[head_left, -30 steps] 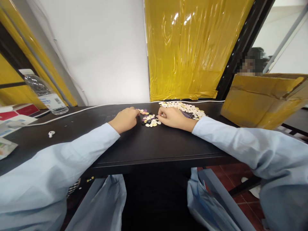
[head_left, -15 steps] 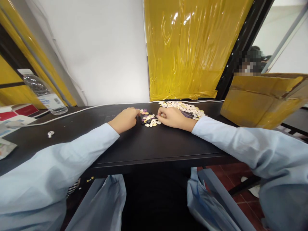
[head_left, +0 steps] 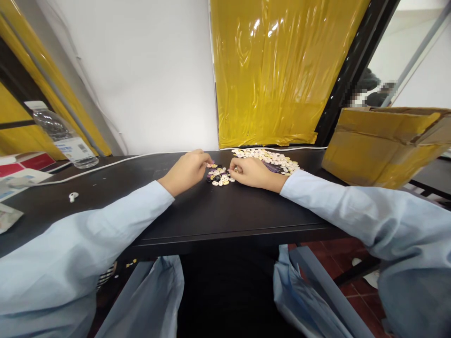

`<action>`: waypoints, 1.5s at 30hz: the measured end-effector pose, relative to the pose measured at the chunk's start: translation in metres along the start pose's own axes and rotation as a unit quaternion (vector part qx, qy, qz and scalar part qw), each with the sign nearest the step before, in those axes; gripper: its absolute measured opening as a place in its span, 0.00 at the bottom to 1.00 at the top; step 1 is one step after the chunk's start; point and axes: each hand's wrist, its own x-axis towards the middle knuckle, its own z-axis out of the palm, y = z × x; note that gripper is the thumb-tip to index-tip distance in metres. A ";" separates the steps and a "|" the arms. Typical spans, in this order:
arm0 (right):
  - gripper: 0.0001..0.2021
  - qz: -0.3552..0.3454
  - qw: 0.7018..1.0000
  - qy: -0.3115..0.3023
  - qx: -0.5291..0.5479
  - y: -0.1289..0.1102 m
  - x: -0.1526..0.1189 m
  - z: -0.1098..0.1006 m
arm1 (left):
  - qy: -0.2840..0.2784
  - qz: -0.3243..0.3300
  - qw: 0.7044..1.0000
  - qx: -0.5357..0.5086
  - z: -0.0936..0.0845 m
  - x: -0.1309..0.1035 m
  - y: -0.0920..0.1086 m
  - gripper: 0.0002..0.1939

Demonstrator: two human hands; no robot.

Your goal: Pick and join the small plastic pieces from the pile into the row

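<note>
A small mixed heap of button-like oval pieces (head_left: 221,177), white, yellow, purple and black, lies on the black table (head_left: 225,211) between my hands. My left hand (head_left: 187,172) is at the heap's left side, its fingers curled down with the tips among the pieces at the back left. At the right side of the heap is my right hand (head_left: 252,171), thumb and forefinger pressed together. Whatever either hand pinches is too small or hidden to make out. Behind my right hand spreads a larger pile of pale oval pieces (head_left: 275,157).
A yellow-taped cardboard box (head_left: 373,145) stands at the right. On the left are a water bottle (head_left: 70,141), a white earbud (head_left: 73,196) and a red-and-white box (head_left: 37,161). A white cable (head_left: 141,156) runs along the table's back.
My left hand has risen slightly and shifted a little right, its fingertips now closer to the small heap. My right hand has stayed almost in place.
</note>
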 end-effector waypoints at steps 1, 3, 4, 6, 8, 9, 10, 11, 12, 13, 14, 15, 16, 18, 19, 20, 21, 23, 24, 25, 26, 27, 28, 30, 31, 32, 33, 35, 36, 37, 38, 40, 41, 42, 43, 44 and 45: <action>0.07 0.000 1.000 0.001 -0.002 0.000 0.000 0.000 | 0.009 0.012 1.000 -0.016 -0.001 0.000 0.002 0.15; 0.07 0.000 1.000 0.003 -0.006 0.000 0.000 0.001 | 0.020 0.032 0.998 -0.048 -0.001 0.001 0.004 0.12; 0.07 0.001 1.000 0.003 -0.008 0.001 0.000 0.001 | 0.023 0.039 0.997 -0.063 0.000 0.001 0.004 0.11; 0.08 0.002 1.000 0.005 -0.009 0.001 -0.001 0.001 | 0.025 0.044 0.995 -0.087 0.002 0.001 0.005 0.10; 0.08 0.002 1.000 0.008 -0.009 0.002 0.000 0.001 | 0.025 0.044 0.994 -0.097 0.003 0.000 0.004 0.09; 0.08 0.003 1.000 0.010 -0.009 0.002 0.000 0.001 | 0.024 0.046 0.994 -0.098 0.004 0.000 0.004 0.09; 0.08 0.002 1.000 0.012 -0.008 0.002 0.000 0.001 | 0.021 0.051 0.994 -0.097 0.004 0.000 0.004 0.09; 0.07 0.000 1.000 0.015 -0.006 0.002 0.000 0.001 | 0.019 0.059 0.993 -0.096 0.004 0.000 0.005 0.09; 0.07 -0.003 1.000 0.019 -0.002 0.003 0.000 0.001 | 0.016 0.070 0.993 -0.096 0.004 0.000 0.005 0.08; 0.07 -0.010 1.000 0.023 0.003 0.003 0.000 0.002 | 0.014 0.083 0.992 -0.099 0.004 0.000 0.007 0.08; 0.07 -0.020 0.999 0.026 0.009 0.003 0.000 0.002 | 0.013 0.095 0.990 -0.103 0.003 0.000 0.008 0.08; 0.07 -0.034 0.999 0.030 0.015 0.004 0.000 0.003 | 0.012 0.107 0.988 -0.110 0.003 -0.001 0.010 0.08; 0.07 -0.051 0.998 0.033 0.021 0.004 -0.001 0.003 | 0.012 0.115 0.986 -0.117 0.002 -0.001 0.012 0.08; 0.08 -0.090 0.995 0.043 0.029 0.005 -0.001 0.005 | 0.008 0.123 0.983 -0.138 0.001 -0.001 0.016 0.08; 0.09 -0.109 0.992 0.049 0.033 0.006 -0.002 0.006 | 0.005 0.123 0.981 -0.149 0.001 -0.002 0.017 0.08; 0.10 -0.125 0.990 0.055 0.037 0.006 -0.002 0.007 | 0.001 0.121 0.980 -0.161 0.001 -0.002 0.018 0.08; 0.10 -0.139 0.988 0.061 0.042 0.007 -0.003 0.008 | -0.003 0.118 0.978 -0.172 0.000 -0.003 0.019 0.08; 0.12 -0.157 0.983 0.072 0.055 0.008 -0.003 0.010 | -0.011 0.115 0.976 -0.186 0.000 -0.004 0.019 0.08; 0.12 -0.162 0.982 0.077 0.063 0.009 -0.003 0.011 | -0.013 0.115 0.975 -0.189 0.000 -0.004 0.019 0.07; 0.12 -0.166 0.980 0.081 0.070 0.009 -0.003 0.011 | -0.014 0.115 0.975 -0.191 0.000 -0.004 0.019 0.07; 0.12 -0.169 0.979 0.085 0.076 0.010 -0.003 0.011 | -0.014 0.115 0.974 -0.192 0.001 -0.004 0.019 0.07; 0.11 -0.172 0.978 0.087 0.080 0.010 -0.003 0.012 | -0.014 0.115 0.974 -0.193 0.001 -0.004 0.019 0.07; 0.11 -0.175 0.977 0.089 0.084 0.010 -0.003 0.012 | -0.014 0.115 0.974 -0.195 0.001 -0.004 0.019 0.07; 0.10 -0.179 0.976 0.090 0.088 0.010 -0.003 0.012 | -0.015 0.113 0.973 -0.200 0.001 -0.005 0.020 0.07; 0.09 -0.181 0.975 0.090 0.088 0.009 -0.003 0.012 | -0.015 0.113 0.973 -0.203 0.001 -0.005 0.020 0.06; 0.09 -0.182 0.975 0.090 0.088 0.009 -0.004 0.012 | -0.015 0.113 0.972 -0.205 0.001 -0.005 0.021 0.06; 0.09 -0.183 0.975 0.090 0.086 0.008 -0.004 0.011 | -0.015 0.113 0.972 -0.206 0.001 -0.005 0.021 0.06; 0.09 -0.183 0.976 0.088 0.083 0.008 -0.004 0.011 | -0.018 0.112 0.973 -0.202 0.000 -0.005 0.022 0.06; 0.09 -0.182 0.976 0.086 0.082 0.008 -0.004 0.011 | -0.021 0.112 0.974 -0.195 -0.001 -0.005 0.022 0.06; 0.09 -0.180 0.977 0.084 0.081 0.008 -0.004 0.012 | -0.025 0.111 0.976 -0.186 -0.001 -0.005 0.023 0.07; 0.09 -0.177 0.977 0.082 0.081 0.008 -0.003 0.012 | -0.028 0.111 0.978 -0.177 -0.002 -0.005 0.023 0.07; 0.08 -0.168 0.979 0.077 0.084 0.009 -0.003 0.013 | -0.027 0.108 0.980 -0.167 -0.002 -0.004 0.023 0.08; 0.07 -0.164 0.980 0.074 0.086 0.009 -0.003 0.013 | -0.024 0.105 0.980 -0.168 -0.001 -0.004 0.022 0.08; 0.07 -0.161 0.981 0.071 0.088 0.009 -0.003 0.013 | -0.021 0.102 0.980 -0.172 -0.001 -0.004 0.022 0.08; 0.08 -0.159 0.981 0.066 0.089 0.010 -0.003 0.013 | -0.020 0.100 0.979 -0.177 0.000 -0.004 0.021 0.08; 0.08 -0.159 0.981 0.062 0.090 0.010 -0.003 0.013 | -0.019 0.098 0.978 -0.184 0.001 -0.004 0.021 0.07; 0.09 -0.160 0.981 0.059 0.090 0.010 -0.002 0.013 | -0.016 0.098 0.977 -0.190 0.002 -0.004 0.021 0.07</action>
